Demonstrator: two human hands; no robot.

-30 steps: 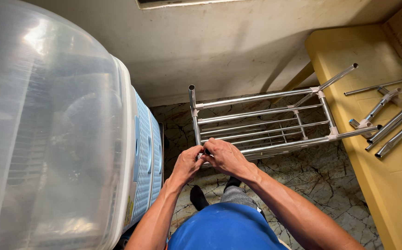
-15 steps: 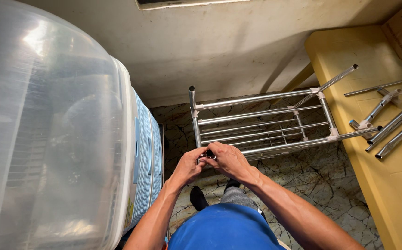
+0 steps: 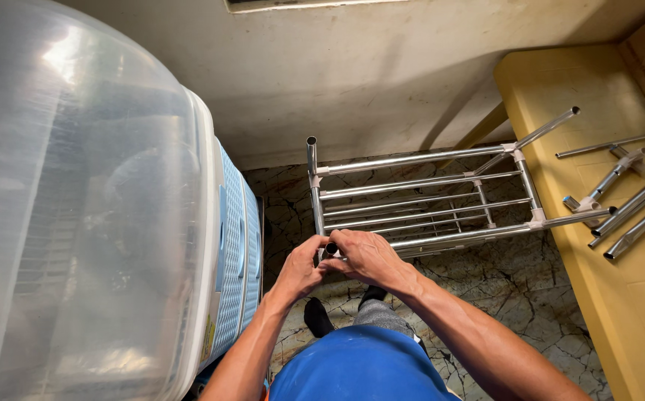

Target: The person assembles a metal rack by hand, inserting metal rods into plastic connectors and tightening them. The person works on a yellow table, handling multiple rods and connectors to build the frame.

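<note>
Both bare forearms reach forward and converge at the near left corner of the chrome tube rack (image 3: 423, 197). The left hand (image 3: 300, 269) curls in a fist at that corner post, knuckles up. The right hand (image 3: 367, 256) lies just beside it, touching, fingers folded over the open tube end, wrist slightly bent.
</note>
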